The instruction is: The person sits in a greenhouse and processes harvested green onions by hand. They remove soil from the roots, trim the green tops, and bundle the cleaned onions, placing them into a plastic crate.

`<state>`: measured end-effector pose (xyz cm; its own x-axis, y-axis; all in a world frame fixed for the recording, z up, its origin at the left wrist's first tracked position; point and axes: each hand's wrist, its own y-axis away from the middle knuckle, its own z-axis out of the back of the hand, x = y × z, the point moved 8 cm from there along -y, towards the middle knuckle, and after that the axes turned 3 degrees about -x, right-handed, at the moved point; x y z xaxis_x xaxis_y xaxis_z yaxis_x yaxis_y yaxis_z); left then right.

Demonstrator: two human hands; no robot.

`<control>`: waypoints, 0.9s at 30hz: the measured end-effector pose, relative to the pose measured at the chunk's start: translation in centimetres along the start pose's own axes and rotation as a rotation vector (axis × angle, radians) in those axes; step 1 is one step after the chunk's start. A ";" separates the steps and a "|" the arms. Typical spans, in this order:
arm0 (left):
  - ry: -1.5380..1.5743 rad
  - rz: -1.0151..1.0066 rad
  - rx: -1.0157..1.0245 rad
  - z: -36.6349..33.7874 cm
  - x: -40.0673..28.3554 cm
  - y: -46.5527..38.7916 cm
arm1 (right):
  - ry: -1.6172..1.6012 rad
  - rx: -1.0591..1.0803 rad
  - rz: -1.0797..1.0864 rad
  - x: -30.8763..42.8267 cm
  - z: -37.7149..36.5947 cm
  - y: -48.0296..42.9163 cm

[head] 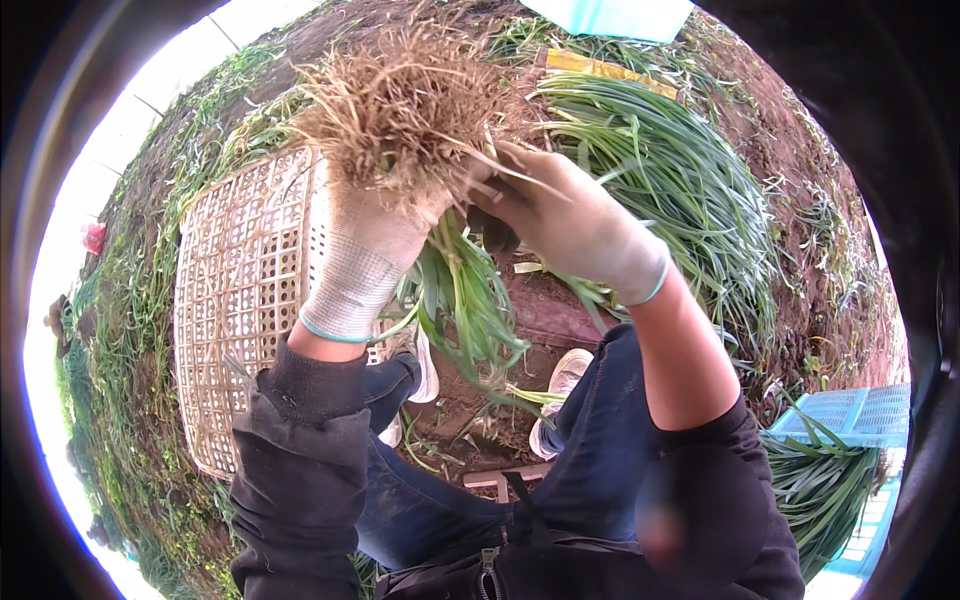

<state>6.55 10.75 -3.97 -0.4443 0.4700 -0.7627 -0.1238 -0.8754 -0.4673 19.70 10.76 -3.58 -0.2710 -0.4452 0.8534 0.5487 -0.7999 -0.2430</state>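
Observation:
My left hand (382, 232), in a pale knit glove with a teal cuff edge, grips a bunch of leafy green plants upside down. Its dry brown roots (405, 112) fan out above the fist, and the green leaves (465, 300) hang below it. My right hand (562, 217), gloved the same way, is at the right side of the bunch, close to the root end. Pale, dry strands cross its fingers. Motion blur and overlap hide whether those fingers pinch anything.
A whitish plastic lattice crate (240, 300) stands on the left. To the right lies a large pile of long green leaves (660, 157), with a yellow strip (607, 71) behind it. Blue crates (847, 416) sit at lower right and far top. Loose leaves litter the soil.

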 end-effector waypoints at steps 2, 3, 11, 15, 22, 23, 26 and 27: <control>0.005 -0.051 -0.059 1.1 -0.6 0.2 | -0.293 0.184 -0.083 0.2 -0.5 0.4; 0.143 0.056 -0.063 1.3 0.1 0.2 | -0.326 0.213 -0.142 0.1 -0.4 0.7; 0.387 0.034 0.175 0.3 -0.6 0.5 | -0.287 0.358 -0.263 -0.7 -1.5 1.7; 0.426 0.438 0.070 0.3 2.4 0.4 | -0.063 -0.039 -0.263 -1.6 1.3 0.4; 0.077 0.527 0.148 -1.3 6.0 -0.8 | 0.208 -0.490 0.012 2.9 -0.7 -0.6; 0.135 0.513 0.099 -1.1 6.3 -0.8 | 0.246 -0.381 -0.062 2.4 -2.1 -1.0; 0.271 0.485 -0.059 0.2 6.6 0.2 | 0.237 -0.462 -0.087 1.6 -2.9 -1.6; 0.297 0.481 -0.111 0.7 6.5 0.6 | 0.205 -0.469 -0.082 1.4 -3.1 -1.9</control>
<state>3.00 13.19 -8.90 -0.1569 0.0478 -0.9865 0.1318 -0.9889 -0.0688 15.87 10.42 -3.35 -0.4737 -0.4059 0.7816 0.1185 -0.9087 -0.4002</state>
